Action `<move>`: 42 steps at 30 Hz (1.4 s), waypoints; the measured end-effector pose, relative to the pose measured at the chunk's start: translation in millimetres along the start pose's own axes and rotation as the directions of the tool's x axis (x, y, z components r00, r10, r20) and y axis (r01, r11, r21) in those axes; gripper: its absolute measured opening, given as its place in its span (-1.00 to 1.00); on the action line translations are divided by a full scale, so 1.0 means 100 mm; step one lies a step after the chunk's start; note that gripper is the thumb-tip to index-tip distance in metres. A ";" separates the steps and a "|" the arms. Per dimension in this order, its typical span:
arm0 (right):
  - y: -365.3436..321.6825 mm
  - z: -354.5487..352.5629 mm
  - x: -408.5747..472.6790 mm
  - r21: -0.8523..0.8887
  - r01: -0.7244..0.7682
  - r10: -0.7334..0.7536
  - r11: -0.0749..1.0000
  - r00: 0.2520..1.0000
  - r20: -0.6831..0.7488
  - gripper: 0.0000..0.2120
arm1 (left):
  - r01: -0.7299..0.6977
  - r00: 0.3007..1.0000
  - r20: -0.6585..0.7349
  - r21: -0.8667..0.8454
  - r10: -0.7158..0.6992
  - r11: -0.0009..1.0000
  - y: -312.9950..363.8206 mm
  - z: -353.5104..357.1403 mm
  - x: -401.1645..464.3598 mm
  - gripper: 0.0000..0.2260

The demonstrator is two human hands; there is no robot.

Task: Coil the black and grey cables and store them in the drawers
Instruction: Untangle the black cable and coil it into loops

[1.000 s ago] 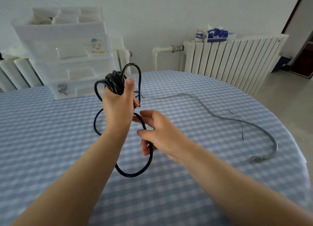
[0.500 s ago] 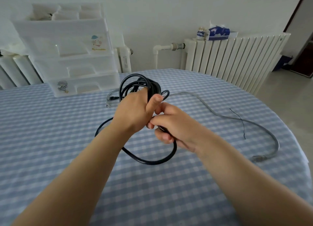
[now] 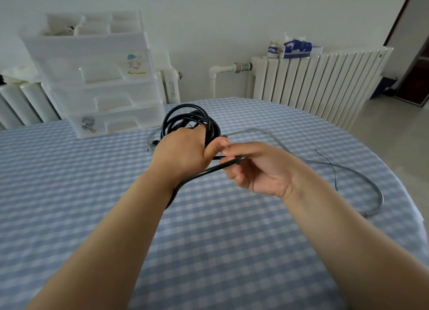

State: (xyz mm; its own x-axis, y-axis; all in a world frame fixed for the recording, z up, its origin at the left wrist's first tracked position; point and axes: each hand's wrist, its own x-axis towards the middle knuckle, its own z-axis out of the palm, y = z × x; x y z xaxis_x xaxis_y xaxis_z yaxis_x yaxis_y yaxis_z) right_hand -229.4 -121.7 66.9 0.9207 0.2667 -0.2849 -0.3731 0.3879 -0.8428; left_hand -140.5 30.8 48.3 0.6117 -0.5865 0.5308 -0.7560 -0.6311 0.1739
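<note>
My left hand [image 3: 183,153] grips a bundle of black cable [image 3: 190,119] whose loops stick up above the fist. A loose strand of that cable runs from under my left wrist to my right hand [image 3: 257,168], which pinches it just right of the left thumb. The grey cable [image 3: 362,172] lies slack on the checked tablecloth, curving from behind the coil to the right edge, its plug end near the table rim. The white plastic drawer unit [image 3: 97,77] stands at the back left with its drawers closed.
A thin black wire [image 3: 329,168] lies across the grey cable on the right. White radiators [image 3: 320,82] stand behind the round table [image 3: 69,193], one carrying a tissue pack [image 3: 298,48] and a small jar. The floor drops away on the right.
The hanging black loop has shrunk to a single strand pulled taut under my left wrist. My right hand has shifted right and now pinches the strand's end part. The coil sits lower.
</note>
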 end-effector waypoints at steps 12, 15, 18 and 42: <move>-0.09 -0.14 -0.07 -0.526 0.275 -0.341 0.805 0.940 -0.029 -0.58 | 0.258 0.860 0.509 -0.383 -0.030 0.887 0.00 -0.27 0.07 -0.38; -0.13 -0.20 -0.07 -0.689 0.297 -0.474 0.662 0.877 -0.077 -0.66 | 0.285 0.788 0.615 -0.329 -0.025 0.900 0.09 -0.32 0.05 -0.53; -0.14 -0.23 -0.06 -0.750 0.285 -0.544 0.597 0.831 -0.116 -0.77 | 0.320 0.784 0.621 -0.399 -0.004 0.860 0.13 -0.35 0.04 -0.72; -0.12 -0.49 0.07 -0.225 0.479 -0.462 0.849 0.878 0.126 -0.79 | 0.648 0.703 0.441 -0.721 0.558 -0.246 -0.17 -0.28 0.03 -0.76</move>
State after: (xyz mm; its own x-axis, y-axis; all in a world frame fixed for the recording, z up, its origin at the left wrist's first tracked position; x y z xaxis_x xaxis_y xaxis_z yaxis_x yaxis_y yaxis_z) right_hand -213.3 -167.4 52.6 0.9664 0.1656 0.1965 0.1499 0.2582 -0.9544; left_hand -132.4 53.7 69.8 0.1112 -0.9883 0.1042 0.4145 0.1414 0.8990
